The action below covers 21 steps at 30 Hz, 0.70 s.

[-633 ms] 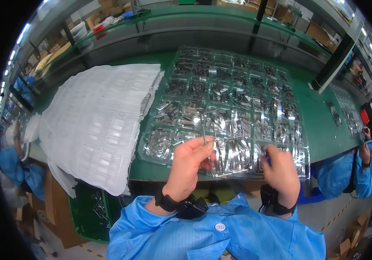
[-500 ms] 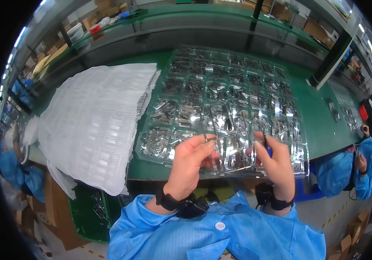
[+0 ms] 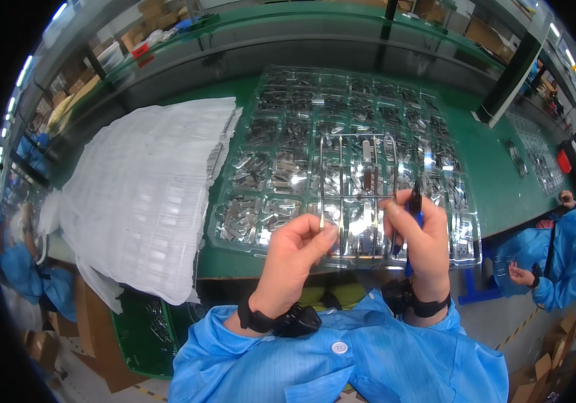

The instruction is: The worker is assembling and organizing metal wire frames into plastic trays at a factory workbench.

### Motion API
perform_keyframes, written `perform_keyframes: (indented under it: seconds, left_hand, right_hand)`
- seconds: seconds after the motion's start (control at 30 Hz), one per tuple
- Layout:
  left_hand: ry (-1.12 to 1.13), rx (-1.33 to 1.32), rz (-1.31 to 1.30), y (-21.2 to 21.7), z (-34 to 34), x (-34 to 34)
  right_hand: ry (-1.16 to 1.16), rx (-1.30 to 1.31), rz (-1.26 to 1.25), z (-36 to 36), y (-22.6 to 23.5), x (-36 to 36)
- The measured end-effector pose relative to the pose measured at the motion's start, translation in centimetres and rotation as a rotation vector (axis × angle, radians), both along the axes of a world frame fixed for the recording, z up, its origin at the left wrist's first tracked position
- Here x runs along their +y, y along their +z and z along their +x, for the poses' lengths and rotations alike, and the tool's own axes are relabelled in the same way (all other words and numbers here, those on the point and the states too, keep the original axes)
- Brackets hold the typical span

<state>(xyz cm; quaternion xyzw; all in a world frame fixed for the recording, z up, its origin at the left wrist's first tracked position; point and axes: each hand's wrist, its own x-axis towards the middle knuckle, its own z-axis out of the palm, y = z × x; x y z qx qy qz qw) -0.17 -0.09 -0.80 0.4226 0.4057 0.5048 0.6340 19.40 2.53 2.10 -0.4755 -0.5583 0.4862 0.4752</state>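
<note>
Between my hands is a thin, shiny rectangular frame [image 3: 342, 171] with slim bars, held above a clear plastic tray [image 3: 218, 232]. My left hand [image 3: 291, 258] pinches the frame's left bar between thumb and fingers. Closed around a blue-and-black hand tool [image 3: 416, 196] is my right hand [image 3: 425, 242], whose thumb and fingertip also meet the frame's right side. The tool's working end cannot be made out. Many small flat metal pieces [image 3: 242, 218] fill the tray's compartments beneath.
White, ribbed packing sheets [image 3: 147, 188] lie in a stack left of the tray. Below them stands a green bin [image 3: 126, 336] with metal parts inside. A dark post [image 3: 513, 84] rises at the back right. Co-workers in blue sit on both sides.
The frame has come up and now shows its full outline over the tray. My right hand has turned, and its thumb has come in to the frame's right side.
</note>
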Motion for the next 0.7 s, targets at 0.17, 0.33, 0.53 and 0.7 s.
perform_keyframes:
  seconds: [0.17, 0.33, 0.53, 0.7]
  left_hand:
    - [0.078, -0.295, -0.147, 0.3, -0.7, 0.3]
    - [0.028, -0.409, -0.188, 0.4, -0.2, 0.2]
    - [0.007, -0.433, -0.229, 0.4, 0.2, 0.4]
    - [0.033, -0.401, -0.199, 0.3, 0.2, 0.3]
  right_hand:
    - [-0.131, -0.514, 0.294, 0.4, -1.5, -0.8]
    - [0.227, -0.829, 0.349, -1.2, -2.8, -2.2]
    - [0.201, -0.746, 0.479, -2.6, -2.5, -2.0]
    - [0.199, -0.775, 0.477, -2.8, -1.9, -2.1]
